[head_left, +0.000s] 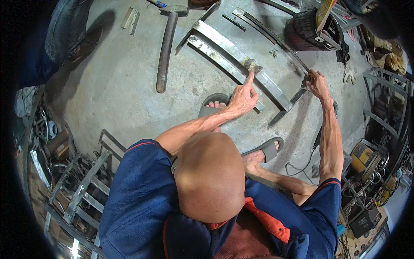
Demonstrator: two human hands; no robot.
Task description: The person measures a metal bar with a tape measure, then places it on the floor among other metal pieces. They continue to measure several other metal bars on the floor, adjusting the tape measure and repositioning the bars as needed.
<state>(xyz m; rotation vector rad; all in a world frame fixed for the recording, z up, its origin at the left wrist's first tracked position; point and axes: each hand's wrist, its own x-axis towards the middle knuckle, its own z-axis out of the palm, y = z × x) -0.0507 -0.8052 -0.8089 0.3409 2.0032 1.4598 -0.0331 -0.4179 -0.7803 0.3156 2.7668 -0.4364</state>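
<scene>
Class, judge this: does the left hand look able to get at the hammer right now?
Probably yes: the left hand points and appears to hold nothing; only floor and a low sandal lie between it and the hammer.

No words, numbers or signs can be read with certainty. Along the strip of the tape measure [310, 78] in the right hand [320, 86], any scale is too small to tell. The black box [364, 222] at the lower right has pale marks on its face, too small and blurred to make out. The yellow machine [363, 158] above it has a dark patch on its side, where no lettering is legible. Nor can any be made out on the yellow strip [324, 14] standing in the dark bucket [300, 32].
</scene>
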